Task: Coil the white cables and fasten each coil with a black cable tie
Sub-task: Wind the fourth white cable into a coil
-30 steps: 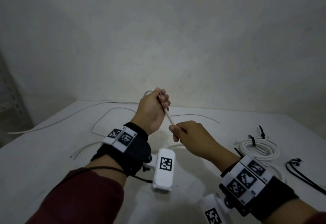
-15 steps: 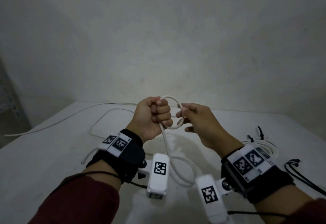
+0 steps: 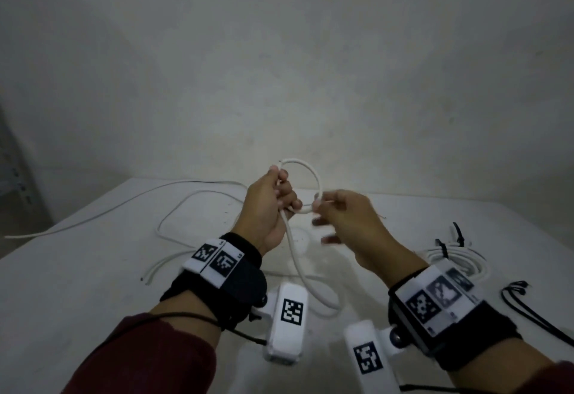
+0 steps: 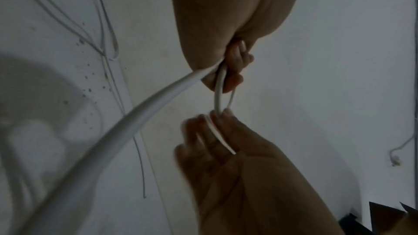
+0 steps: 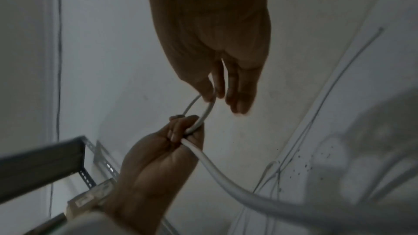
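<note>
My left hand (image 3: 287, 199) is held above the table and grips a white cable (image 3: 298, 263) in its fist. A small round loop (image 3: 312, 170) of that cable stands above the fist. At the loop's right side, my right hand (image 3: 319, 207) pinches the loop between thumb and forefinger, its other fingers spread. Below the fist the cable hangs in a long bend toward the table. The left wrist view shows the fingers (image 4: 235, 76) curled on the cable (image 4: 140, 119). In the right wrist view the fingertips (image 5: 209, 94) pinch the loop (image 5: 204, 113).
Finished white coils (image 3: 456, 257) bound with black ties lie at the right of the white table (image 3: 77, 269). Spare black cable ties (image 3: 528, 303) lie farther right. Several loose white cables (image 3: 192, 198) trail across the table's left and back. A wall stands close behind.
A second ago the hands held a short straight stretch of cable. It has since been bent into a loop above my left fist, and the loop is now wider and higher.
</note>
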